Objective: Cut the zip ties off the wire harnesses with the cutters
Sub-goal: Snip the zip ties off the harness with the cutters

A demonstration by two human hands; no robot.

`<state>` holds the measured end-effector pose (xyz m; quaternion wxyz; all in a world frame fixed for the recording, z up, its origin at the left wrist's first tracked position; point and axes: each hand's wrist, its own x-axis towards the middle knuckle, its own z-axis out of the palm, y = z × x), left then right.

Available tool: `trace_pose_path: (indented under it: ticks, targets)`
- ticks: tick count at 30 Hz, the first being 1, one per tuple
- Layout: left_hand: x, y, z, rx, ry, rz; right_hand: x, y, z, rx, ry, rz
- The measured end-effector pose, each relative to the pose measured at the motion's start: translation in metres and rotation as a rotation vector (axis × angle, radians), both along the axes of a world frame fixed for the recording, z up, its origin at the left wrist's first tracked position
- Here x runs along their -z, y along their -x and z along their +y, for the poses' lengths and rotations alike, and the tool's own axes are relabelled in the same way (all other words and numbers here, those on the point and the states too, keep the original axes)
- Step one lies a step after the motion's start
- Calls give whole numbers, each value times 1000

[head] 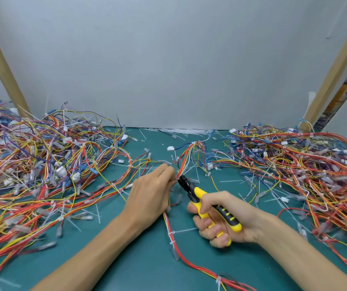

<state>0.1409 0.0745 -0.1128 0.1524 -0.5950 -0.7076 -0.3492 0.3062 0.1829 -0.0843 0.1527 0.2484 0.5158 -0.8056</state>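
While the harness [168, 224] comes in from 5 o'clock at the near edge, white zip ties [171, 233] on it, its long axis runs roughly 6 to 12 across the green mat [126, 259]. Right hand [220, 219] sits at 4 o'clock of the work spot, fingers curled tight round the yellow handles of the cutters [191, 192]. The tool points toward 10 o'clock, so it crosses the bundle at an angle, nose right at the wires. Jaws look nearly together. Cannot tell whether they bite a tie, as that tie is hidden or too small.

Left hand [150, 192] lies at 8 o'clock of the nose, palm down, fingertips [168, 171] pinching the bundle just beside the blades. Left holds, right cuts. Judgement: the snip needs the nose on plastic only, since wires lie touching it.

Past the pinch the wires fan toward 12–1 o'clock. Farther out, left pile [42, 156] at 9–10 o'clock, right pile [304, 164] at 2–3. Cut tie scraps [186, 131] lie along the wall [168, 59] at 12.
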Motion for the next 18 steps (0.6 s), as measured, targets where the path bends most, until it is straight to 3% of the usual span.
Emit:
trace_pose_path:
  ticks: [18]
  targets:
    - [-2, 0, -1, 72, -7, 47, -2, -2, 2, 2, 61, 16]
